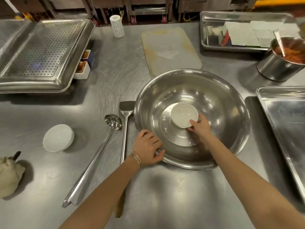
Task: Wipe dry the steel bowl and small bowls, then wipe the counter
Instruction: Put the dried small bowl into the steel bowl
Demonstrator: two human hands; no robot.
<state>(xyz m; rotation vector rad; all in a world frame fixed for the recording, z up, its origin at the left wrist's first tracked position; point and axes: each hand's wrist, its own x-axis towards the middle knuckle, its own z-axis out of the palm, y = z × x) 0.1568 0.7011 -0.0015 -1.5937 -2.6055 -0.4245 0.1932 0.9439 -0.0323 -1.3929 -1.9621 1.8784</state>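
A large steel bowl [227, 100] sits on the steel counter [115, 76], right of centre. Inside it, at the bottom, is a small white bowl [182, 114]. My right hand [200, 127] reaches into the steel bowl and pinches the white bowl's near rim. My left hand [147, 148] grips the steel bowl's near-left rim, thumb over the edge. A second small white bowl [57, 138] stands alone on the counter to the left. A beige cloth [9, 175] lies bunched at the left edge.
A steel ladle [99, 156] and a spatula [125, 123] lie just left of the steel bowl. A cutting board [170, 50] lies behind it. Perforated trays [39, 52] sit at back left, flat trays [287, 123] at right, a sauce pot [280, 63] at back right, a paper roll [116, 26] at the back.
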